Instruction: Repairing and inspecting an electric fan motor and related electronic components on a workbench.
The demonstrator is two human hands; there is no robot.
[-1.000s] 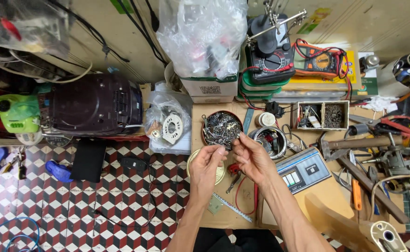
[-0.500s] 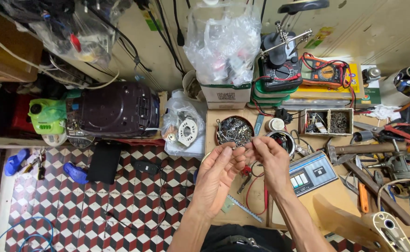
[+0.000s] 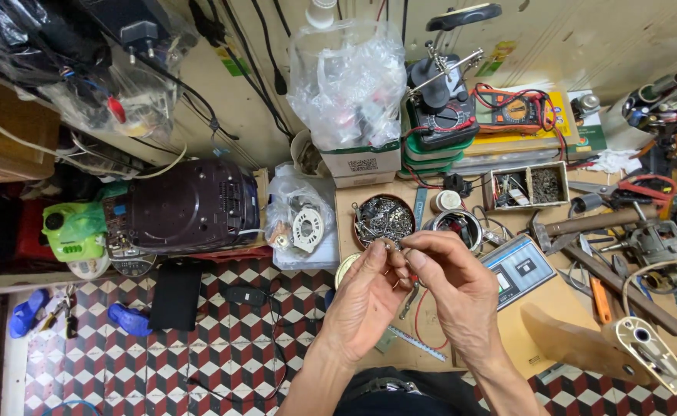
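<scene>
Nearest me, I see my left hand (image 3: 365,296) and right hand (image 3: 450,281) meet fingertip to fingertip above the wooden surface (image 3: 542,316). Both are pinched narrow on one small metal part (image 3: 391,245); it is too tiny for me to tell its long axis or heading. Beneath the hands lie a steel ruler (image 3: 415,343) and a red wire loop (image 3: 423,308), half hidden. Beyond sit two round tins: one bowl of metal bits (image 3: 383,218), one smaller tin (image 3: 455,226). Farther back stands one divided wooden box (image 3: 527,186).
</scene>
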